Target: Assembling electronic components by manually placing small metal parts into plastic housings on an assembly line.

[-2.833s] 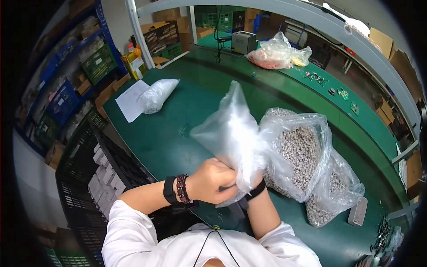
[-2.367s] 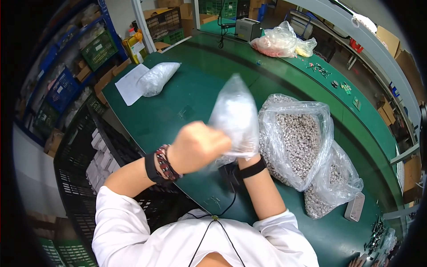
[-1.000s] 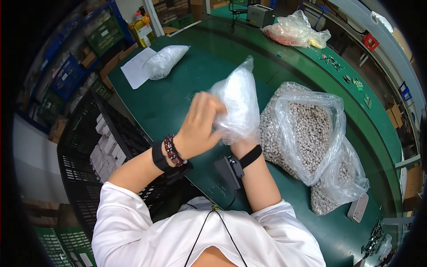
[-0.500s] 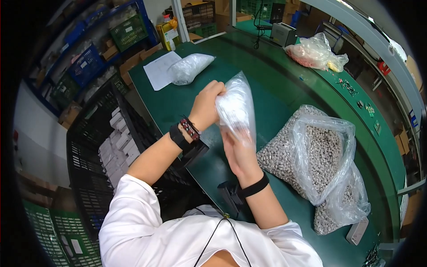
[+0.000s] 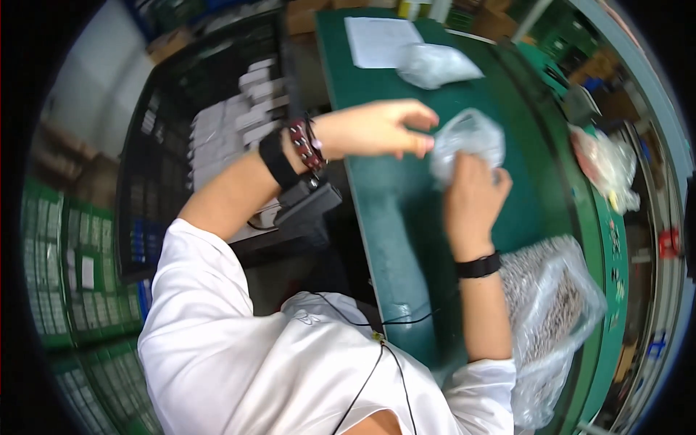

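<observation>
A clear plastic bag [image 5: 475,134], its contents blurred, is over the green table [image 5: 391,232]. My right hand [image 5: 475,192] is at its near side, with bent fingers gripping the plastic. Just left of the bag, my left hand [image 5: 384,129] holds nothing; its thumb and fingers are apart, with the tips close to the plastic. A second filled plastic bag [image 5: 438,67] lies farther back, partly over a white paper sheet [image 5: 377,45]. By my right forearm rests a big open bag of small greyish pieces [image 5: 540,290].
To the left stands a black crate [image 5: 170,94] with white boxes [image 5: 221,138] inside. Green crates [image 5: 80,268] are stacked at the far left. A bag with reddish contents [image 5: 605,163] lies on the right-hand strip of the table.
My view has swung to the left. My left hand has come off the plastic bag and its fingers have spread. My right hand has moved from beneath the bag to grip its near side.
</observation>
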Action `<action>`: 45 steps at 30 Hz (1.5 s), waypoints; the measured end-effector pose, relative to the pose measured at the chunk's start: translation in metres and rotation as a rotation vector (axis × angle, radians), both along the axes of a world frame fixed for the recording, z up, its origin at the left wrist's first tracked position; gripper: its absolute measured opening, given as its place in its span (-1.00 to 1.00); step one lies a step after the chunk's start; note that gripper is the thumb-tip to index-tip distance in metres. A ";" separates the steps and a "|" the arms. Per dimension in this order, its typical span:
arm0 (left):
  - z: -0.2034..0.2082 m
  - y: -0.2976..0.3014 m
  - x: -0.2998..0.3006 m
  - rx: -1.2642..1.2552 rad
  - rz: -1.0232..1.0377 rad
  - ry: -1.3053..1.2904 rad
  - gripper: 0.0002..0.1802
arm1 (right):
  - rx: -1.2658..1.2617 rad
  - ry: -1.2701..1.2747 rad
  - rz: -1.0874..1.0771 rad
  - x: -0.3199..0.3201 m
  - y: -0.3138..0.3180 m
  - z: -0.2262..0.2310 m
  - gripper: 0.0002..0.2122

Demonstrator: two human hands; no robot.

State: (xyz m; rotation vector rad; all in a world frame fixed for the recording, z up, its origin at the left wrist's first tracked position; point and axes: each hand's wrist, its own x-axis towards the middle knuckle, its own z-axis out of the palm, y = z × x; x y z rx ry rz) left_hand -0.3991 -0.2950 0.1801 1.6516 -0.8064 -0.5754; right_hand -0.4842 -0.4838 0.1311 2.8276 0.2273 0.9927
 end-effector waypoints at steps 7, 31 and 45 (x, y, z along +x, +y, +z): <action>-0.020 0.191 0.022 0.111 0.574 -0.331 -0.63 | -0.163 -0.065 -0.090 0.134 -0.016 -0.003 -0.63; -0.076 0.193 -0.068 0.796 0.134 -0.727 -0.62 | -0.041 0.368 0.759 0.086 0.210 -0.036 -0.96; -0.084 0.150 -0.181 0.860 0.666 -1.130 -0.54 | 0.458 0.136 0.789 -0.030 0.165 -0.058 -0.83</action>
